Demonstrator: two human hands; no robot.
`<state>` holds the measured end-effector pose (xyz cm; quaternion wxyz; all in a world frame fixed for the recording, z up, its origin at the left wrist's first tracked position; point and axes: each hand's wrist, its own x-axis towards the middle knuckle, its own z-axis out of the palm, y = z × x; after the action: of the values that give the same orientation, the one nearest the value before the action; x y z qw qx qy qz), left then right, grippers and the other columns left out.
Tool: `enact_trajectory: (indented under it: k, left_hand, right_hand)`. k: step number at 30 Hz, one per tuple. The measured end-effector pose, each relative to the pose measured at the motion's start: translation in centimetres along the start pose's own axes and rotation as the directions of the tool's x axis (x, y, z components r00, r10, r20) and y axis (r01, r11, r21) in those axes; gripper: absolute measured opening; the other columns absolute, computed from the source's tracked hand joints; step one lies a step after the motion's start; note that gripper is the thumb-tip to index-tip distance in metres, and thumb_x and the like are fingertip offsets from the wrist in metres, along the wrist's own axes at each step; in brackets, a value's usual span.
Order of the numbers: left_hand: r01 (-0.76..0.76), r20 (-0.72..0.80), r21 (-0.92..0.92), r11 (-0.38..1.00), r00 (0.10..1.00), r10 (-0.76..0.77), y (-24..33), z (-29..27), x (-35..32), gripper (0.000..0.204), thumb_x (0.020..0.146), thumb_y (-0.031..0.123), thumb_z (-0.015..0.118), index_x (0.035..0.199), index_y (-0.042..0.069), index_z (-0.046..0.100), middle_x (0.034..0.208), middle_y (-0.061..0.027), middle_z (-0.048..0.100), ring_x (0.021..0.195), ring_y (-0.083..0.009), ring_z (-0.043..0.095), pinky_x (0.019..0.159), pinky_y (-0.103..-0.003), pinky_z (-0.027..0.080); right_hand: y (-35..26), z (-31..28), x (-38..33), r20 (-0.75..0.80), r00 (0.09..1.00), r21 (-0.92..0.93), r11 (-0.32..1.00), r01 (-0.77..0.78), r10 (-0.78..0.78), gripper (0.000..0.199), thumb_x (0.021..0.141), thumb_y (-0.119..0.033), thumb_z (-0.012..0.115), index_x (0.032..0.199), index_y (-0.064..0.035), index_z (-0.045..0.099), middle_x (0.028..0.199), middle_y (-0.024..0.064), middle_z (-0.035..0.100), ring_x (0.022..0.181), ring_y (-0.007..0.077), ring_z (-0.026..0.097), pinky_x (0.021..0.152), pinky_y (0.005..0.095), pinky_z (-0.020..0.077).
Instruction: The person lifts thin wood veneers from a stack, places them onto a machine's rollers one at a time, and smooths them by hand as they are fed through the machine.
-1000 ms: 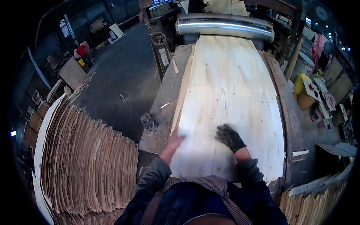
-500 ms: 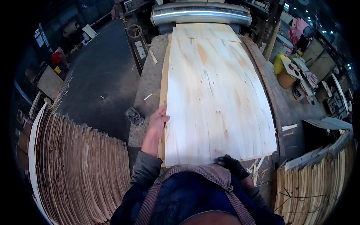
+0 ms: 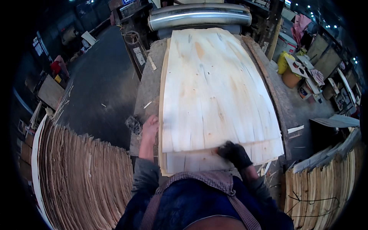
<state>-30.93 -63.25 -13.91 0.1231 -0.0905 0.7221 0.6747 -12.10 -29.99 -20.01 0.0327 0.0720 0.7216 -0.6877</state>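
A stack of pale wood veneer sheets lies on the worn table in front of me. The top veneer sheet has shifted forward, so a strip of the veneer sheet under it shows along the near side. My right hand, in a black glove, is closed at the near edge of the top sheet, its thumb and fingers at the rim. My bare left hand is beside the stack's left edge; its fingers look curled but are smeared by motion.
A shiny metal roller spans the table's far end. Upright veneer stacks stand at left and right. A dark block sits on the table's left border. Wood scraps lie at right.
The top sheet has slid away from me, toward the roller, uncovering the sheet below. My right hand has moved forward with its near edge. My left hand has shifted slightly left and nearer.
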Motion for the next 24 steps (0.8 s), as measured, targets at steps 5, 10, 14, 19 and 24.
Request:
enact_trajectory:
  k: [5, 10, 14, 19, 24]
  left_hand:
    - [-0.252, 0.055, 0.437, 0.863, 0.966, 0.254, -7.9, 1.7, -1.0, 0.048, 0.076, 0.009, 0.058, 0.12, -0.003, 0.044, 0.112, -0.0192, 0.053, 0.099, -0.0267, 0.055, 0.085, -0.033, 0.043]
    - [-0.22, 0.041, 0.715, 0.664, 0.961, 0.274, -9.7, 4.2, -2.5, 0.071, 0.074, 0.022, 0.062, 0.128, -0.009, 0.028, 0.132, -0.0267, 0.03, 0.124, -0.0341, 0.031, 0.103, -0.034, 0.026]
    - [-0.25, 0.087, 0.634, 0.732, 0.964, 0.253, -10.9, 3.4, -2.4, 0.071, 0.073, 0.021, 0.064, 0.131, -0.001, 0.03, 0.136, -0.0257, 0.025, 0.126, -0.0336, 0.028, 0.104, -0.034, 0.024]
    - [-0.244, 0.122, 0.543, 0.803, 0.97, 0.212, -9.2, 3.7, -3.5, 0.051, 0.072, 0.01, 0.062, 0.121, 0.006, 0.049, 0.136, -0.0217, 0.027, 0.124, -0.0299, 0.032, 0.098, -0.033, 0.033]
    - [-0.209, 0.118, 0.242, 0.948, 0.976, 0.186, -5.5, 3.6, -5.3, 0.036, 0.071, -0.01, 0.052, 0.104, 0.003, 0.062, 0.14, -0.0106, 0.027, 0.12, -0.0205, 0.04, 0.085, -0.025, 0.042]
  right_hand:
    - [-2.3, -0.4, 10.8, 0.089, 0.977, 0.748, 0.635, -0.194, 0.194, 0.035, 0.09, -0.025, 0.034, 0.103, 0.0042, 0.048, 0.109, 0.0244, 0.051, 0.104, 0.0386, 0.051, 0.094, 0.0497, 0.0391]
    - [-3.6, -0.5, 20.6, 0.043, 0.999, 0.792, 0.61, -0.016, -0.03, 0.027, 0.09, -0.008, 0.033, 0.107, 0.0092, 0.045, 0.113, 0.0257, 0.049, 0.11, 0.0371, 0.047, 0.097, 0.0476, 0.0387]
    - [-4.2, 1.3, 20.5, 0.065, 0.996, 0.864, 0.495, -0.09, 0.067, 0.03, 0.09, -0.018, 0.042, 0.116, -0.004, 0.041, 0.12, 0.0192, 0.048, 0.109, 0.0328, 0.049, 0.092, 0.0447, 0.0423]
    - [1.4, 2.0, 12.9, 0.36, 0.933, 0.757, 0.582, -0.297, 0.008, 0.033, 0.091, -0.016, 0.037, 0.122, -0.0044, 0.038, 0.122, 0.0212, 0.046, 0.112, 0.037, 0.046, 0.096, 0.0473, 0.0375]
    - [-2.1, 3.2, 1.0, 0.474, 0.848, 0.674, 0.522, -0.523, 0.237, 0.037, 0.087, -0.01, 0.047, 0.122, 0.0004, 0.038, 0.111, 0.0202, 0.053, 0.107, 0.0365, 0.05, 0.096, 0.0467, 0.0379]
